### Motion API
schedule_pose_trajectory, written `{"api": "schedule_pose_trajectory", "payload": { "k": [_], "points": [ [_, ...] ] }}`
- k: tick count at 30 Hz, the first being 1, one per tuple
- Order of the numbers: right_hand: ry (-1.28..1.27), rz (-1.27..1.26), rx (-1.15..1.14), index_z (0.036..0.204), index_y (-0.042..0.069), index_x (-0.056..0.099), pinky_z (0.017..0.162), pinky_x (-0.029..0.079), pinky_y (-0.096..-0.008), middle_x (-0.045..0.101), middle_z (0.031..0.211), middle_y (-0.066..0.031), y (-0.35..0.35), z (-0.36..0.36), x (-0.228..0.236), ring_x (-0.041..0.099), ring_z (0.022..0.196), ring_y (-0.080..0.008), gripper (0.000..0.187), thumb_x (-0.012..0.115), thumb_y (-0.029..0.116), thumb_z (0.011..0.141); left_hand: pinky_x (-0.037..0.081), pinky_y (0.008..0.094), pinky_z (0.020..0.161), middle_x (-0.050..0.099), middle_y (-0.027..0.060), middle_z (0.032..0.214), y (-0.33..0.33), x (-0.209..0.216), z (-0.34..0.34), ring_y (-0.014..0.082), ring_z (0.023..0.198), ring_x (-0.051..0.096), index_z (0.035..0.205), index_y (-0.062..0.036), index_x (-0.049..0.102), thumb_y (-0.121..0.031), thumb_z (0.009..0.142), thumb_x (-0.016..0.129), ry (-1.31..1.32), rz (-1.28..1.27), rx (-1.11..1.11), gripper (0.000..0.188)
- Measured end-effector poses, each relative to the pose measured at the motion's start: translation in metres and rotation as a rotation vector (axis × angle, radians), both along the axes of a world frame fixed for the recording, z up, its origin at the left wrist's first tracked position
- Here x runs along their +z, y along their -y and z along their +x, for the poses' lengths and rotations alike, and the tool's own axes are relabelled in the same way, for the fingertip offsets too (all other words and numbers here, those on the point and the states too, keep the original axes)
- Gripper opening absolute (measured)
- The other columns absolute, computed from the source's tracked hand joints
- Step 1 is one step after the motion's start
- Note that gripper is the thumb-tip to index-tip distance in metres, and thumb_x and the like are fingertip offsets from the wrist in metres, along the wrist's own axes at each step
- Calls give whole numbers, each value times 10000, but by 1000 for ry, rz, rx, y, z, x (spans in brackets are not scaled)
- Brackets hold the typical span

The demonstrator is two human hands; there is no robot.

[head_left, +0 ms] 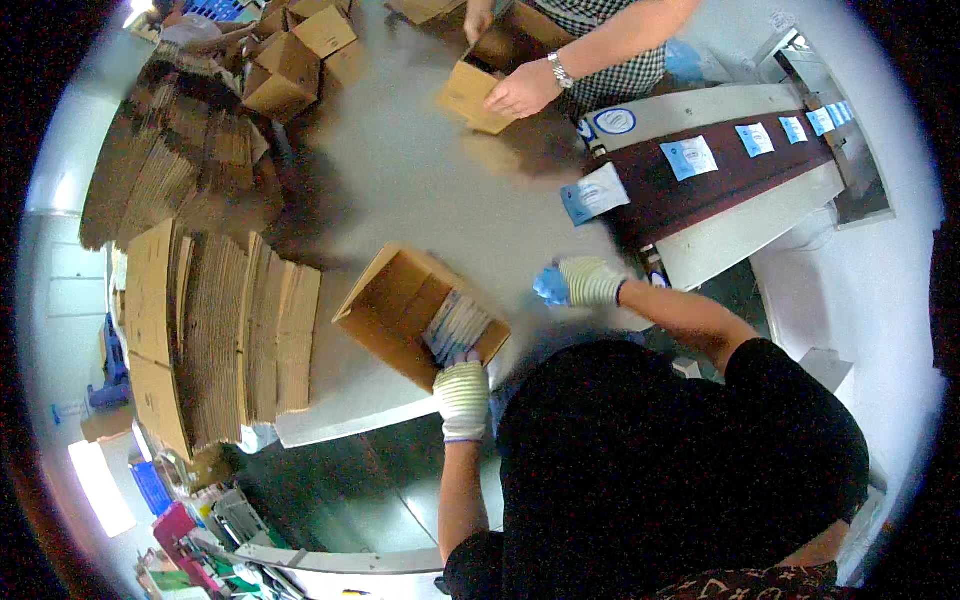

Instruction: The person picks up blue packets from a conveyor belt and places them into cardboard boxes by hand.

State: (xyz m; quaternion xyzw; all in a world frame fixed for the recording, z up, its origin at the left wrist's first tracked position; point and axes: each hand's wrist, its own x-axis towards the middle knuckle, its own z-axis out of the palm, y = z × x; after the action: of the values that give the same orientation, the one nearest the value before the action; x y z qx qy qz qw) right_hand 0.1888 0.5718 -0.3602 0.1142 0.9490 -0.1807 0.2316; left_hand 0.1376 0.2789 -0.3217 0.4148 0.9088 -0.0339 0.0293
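Right gloved hand point(592, 281) clutches a blue packet point(549, 286); left gloved hand point(462, 398), grip unclear, meets the open cardboard carton point(385, 305) just ahead.

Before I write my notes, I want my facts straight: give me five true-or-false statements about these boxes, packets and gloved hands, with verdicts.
1. The right hand holds a blue packet. True.
2. The left hand is at the edge of the near box. True.
3. The near box is empty. False: white packets lie inside it.
4. Flattened boxes stand left of the near box. True.
5. All packets are boxed or held. False: more packets lie along the belt.
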Motion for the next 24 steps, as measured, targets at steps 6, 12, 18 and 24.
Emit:
{"api": "schedule_pose_trajectory", "payload": {
  "k": [6,12,18,24],
  "points": [
    [-652,-784,192,1140,25,508,867,449,-379,611,1040,-154,49,-16,128,585,975,-282,678,800,303,595,479,380,611,619,96,750,1,4,19,238,691,608,812,-105,603,-211,819,480,-16,-38,-44,163],
    [-598,-140,391,1077,17,483,773,481,-449,603,984,-186,144,-74,142,597,893,-337,499,677,214,662,465,388,619,550,92,817,-2,-23,41,245,757,579,886,-89,550,-173,820,454,-8,58,-64,144],
    [-463,373,598,1194,4,477,923,351,-590,488,1236,-210,163,-82,44,488,1130,-353,380,405,166,858,454,366,626,544,73,850,-9,-18,52,216,791,552,892,-113,543,-179,814,455,8,-27,-40,135],
    [-595,-100,587,1195,57,483,915,422,-431,534,1139,-187,164,-48,70,542,1041,-330,507,624,193,727,473,407,669,621,151,924,-2,-27,38,263,777,612,1035,-94,596,-314,813,504,184,-88,-1,325]
  ]
}}
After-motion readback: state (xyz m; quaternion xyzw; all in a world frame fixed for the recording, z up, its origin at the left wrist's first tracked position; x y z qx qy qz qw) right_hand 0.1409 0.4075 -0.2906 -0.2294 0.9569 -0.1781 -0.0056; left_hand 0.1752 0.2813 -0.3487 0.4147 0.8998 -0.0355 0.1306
